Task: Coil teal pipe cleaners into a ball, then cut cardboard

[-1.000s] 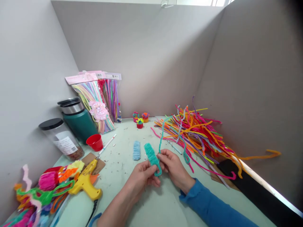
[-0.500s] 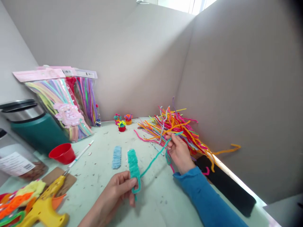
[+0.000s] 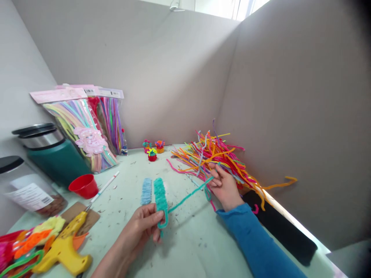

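My left hand [image 3: 146,224] is closed with thumb and fingers around the lower end of a teal strip [image 3: 160,193] made of tightly wound pipe cleaner. A bare loop of the same teal shows at the strip's bottom, by the thumb. From the strip's right side a teal pipe cleaner tail [image 3: 189,195] runs up to my right hand [image 3: 225,187], which pinches its far end. Just left of the teal strip, a similar light blue strip [image 3: 146,191] lies on the table.
A heap of coloured pipe cleaners [image 3: 214,154] lies at back right, near a black case [image 3: 281,227]. Several small pipe-cleaner pots [image 3: 152,155] stand at the back. Leftward are a yellow glue gun [image 3: 68,247], red cup [image 3: 84,186], marker [image 3: 104,187], green bottle [image 3: 58,158] and packaged pipe cleaners [image 3: 87,131].
My left hand has carried the teal strip leftward, closer to the light blue one. The tail between my hands is straighter. The camera has turned slightly left.
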A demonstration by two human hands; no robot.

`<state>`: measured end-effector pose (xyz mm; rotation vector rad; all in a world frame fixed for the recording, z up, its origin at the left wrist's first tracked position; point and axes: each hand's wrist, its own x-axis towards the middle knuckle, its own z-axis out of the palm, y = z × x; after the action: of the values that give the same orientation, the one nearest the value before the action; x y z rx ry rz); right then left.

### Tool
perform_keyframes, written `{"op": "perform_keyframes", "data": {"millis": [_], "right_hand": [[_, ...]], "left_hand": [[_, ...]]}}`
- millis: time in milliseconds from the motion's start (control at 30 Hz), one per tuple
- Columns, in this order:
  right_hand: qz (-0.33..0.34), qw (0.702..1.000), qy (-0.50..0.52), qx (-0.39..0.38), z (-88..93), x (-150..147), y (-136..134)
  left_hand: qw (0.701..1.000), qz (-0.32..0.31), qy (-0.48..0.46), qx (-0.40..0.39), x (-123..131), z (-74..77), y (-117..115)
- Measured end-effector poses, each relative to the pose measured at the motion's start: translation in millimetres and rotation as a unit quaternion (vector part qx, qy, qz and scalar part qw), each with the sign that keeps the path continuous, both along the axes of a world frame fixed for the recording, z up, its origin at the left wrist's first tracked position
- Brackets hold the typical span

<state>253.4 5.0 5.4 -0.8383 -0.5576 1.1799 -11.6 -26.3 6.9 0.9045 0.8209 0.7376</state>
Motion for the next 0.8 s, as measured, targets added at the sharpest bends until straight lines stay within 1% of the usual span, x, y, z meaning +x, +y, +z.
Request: {"op": "perform_keyframes", "data": {"millis": [133,200,267,300,333,367,400,433,467,533,600,633,667,700,800], "right_hand": [[-0.003,1.0,0.005,0.019,0.2,-2,2],[-0.001,0.999,-0.02,0.027,-1.9,-5,4],[-0.02,0.996,-0.091,0.017,-5.7,-9,5],[-0.049,0.988,-0.145,0.009,-7.8,-12,4],[-0.088,0.974,-0.21,0.008,-9.7,-16,3],[-0.13,0.95,-0.282,0.018,-10.9,-20,1],[-0.16,0.92,-0.356,0.042,-11.3,-26,-2],[-0.169,0.886,-0.425,0.077,-10.8,-32,-6],[-0.154,0.849,-0.491,0.12,-9.4,-38,-11],[-0.082,0.77,-0.596,0.211,-5.4,-53,-20],[-0.016,0.69,-0.667,0.28,-2.3,-68,-26],[0.007,0.658,-0.689,0.303,-2.1,-75,-28],[0.026,0.634,-0.703,0.321,-3.0,-80,-29],[0.04,0.618,-0.711,0.333,-5.0,-84,-29],[0.088,0.592,-0.723,0.345,-15.2,-87,-25]], "left_hand": [[1.0,0.022,0.006,-0.001,0,1.1,1],[0.999,0.04,0.004,0.007,1,0.7,2],[0.998,0.059,0.005,0.012,1,0.2,4],[0.998,0.069,0.006,0.012,1,0.0,4],[0.997,0.081,0.005,0.01,1,-0.2,5],[0.996,0.09,0.005,0.008,1,-0.4,5],[0.995,0.097,0.006,0.008,1,-0.7,5],[0.995,0.1,0.007,0.011,1,-0.9,6],[0.995,0.098,0.009,0.016,1,-1.3,6],[0.996,0.082,0.013,0.029,1,-1.8,6],[0.997,0.062,0.015,0.039,1,-2.1,5],[0.998,0.053,0.014,0.042,1,-2.3,5],[0.998,0.047,0.013,0.044,1,-2.6,4],[0.998,0.044,0.011,0.047,1,-3.1,4],[0.998,0.04,0.017,0.053,2,-6.9,5]]}}
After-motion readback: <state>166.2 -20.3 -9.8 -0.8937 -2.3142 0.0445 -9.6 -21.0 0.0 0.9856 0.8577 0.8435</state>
